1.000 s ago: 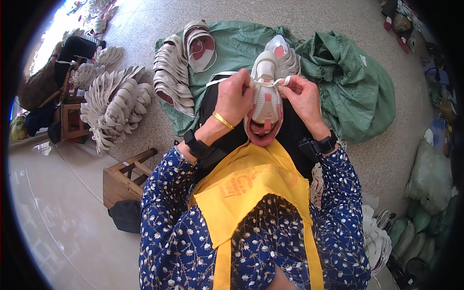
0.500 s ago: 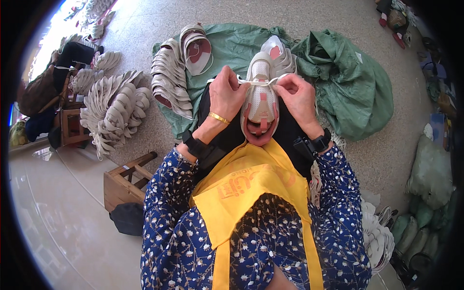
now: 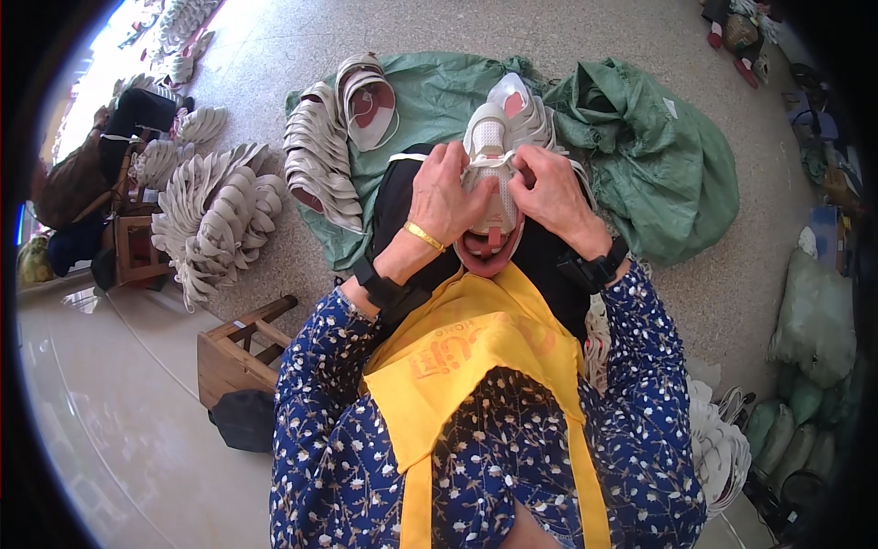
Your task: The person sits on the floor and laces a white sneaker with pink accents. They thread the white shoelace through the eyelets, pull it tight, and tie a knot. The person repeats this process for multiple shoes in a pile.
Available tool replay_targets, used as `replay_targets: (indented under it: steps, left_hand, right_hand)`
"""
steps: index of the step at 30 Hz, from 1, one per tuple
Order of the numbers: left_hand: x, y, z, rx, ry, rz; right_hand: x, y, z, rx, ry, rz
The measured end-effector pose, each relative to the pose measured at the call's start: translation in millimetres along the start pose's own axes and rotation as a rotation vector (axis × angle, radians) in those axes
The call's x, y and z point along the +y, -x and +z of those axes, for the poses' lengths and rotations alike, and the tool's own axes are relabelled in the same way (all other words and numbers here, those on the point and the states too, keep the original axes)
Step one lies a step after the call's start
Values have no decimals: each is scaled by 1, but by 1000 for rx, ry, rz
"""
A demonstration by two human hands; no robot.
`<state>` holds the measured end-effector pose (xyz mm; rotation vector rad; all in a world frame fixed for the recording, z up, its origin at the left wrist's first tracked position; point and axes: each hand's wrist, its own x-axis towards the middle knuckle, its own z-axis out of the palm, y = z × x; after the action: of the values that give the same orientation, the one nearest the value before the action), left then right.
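Observation:
A white and beige sneaker upper [image 3: 487, 131] with pink trim rests between my knees, its toe pointing away from me and its heel opening against my yellow apron [image 3: 448, 339]. Across its top runs a white shoelace [image 3: 490, 163]. My left hand [image 3: 443, 199] has its fingers closed on the lace at the left side, thumb over the upper. On the other side, my right hand [image 3: 551, 194] pinches the lace between thumb and forefinger. A lace end trails left past my left hand. Both hands cover the sides of the upper.
A green woven sack [image 3: 439, 82] lies spread ahead, bearing a row of stacked uppers [image 3: 320, 156]. A bulging green sack [image 3: 668, 174] sits right. Left are more piled uppers [image 3: 219, 210] and a wooden stool [image 3: 233, 361]. Several uppers [image 3: 718, 448] lie near my right elbow.
Both hands have drawn closer together over the upper. The lace, stretched out sideways before, is now gathered at the middle between my fingers.

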<state>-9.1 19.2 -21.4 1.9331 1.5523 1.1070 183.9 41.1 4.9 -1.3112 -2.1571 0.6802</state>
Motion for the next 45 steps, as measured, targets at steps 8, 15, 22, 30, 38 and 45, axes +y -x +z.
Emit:
replay_targets:
  steps: [8, 15, 22, 30, 38, 45]
  left_hand:
    - [-3, -1, 11, 16, -44, -2]
    - [-5, 1, 11, 9, -21, -11]
    - [-16, 7, -2, -110, 120, 8]
    - [-1, 11, -5, -101, -144, 65]
    - [-6, 14, -2, -99, -62, 1]
    - [-12, 15, -2, -97, -82, 40]
  right_hand:
    - [1, 10, 12, 139, -108, 180]
    - [-5, 18, 7, 134, -2, 41]
    - [-6, 5, 2, -39, 414, -195]
    - [-8, -5, 2, 6, 545, -382]
    - [-55, 8, 5, -99, -4, -225]
    - [-27, -11, 39, -30, 68, -51]
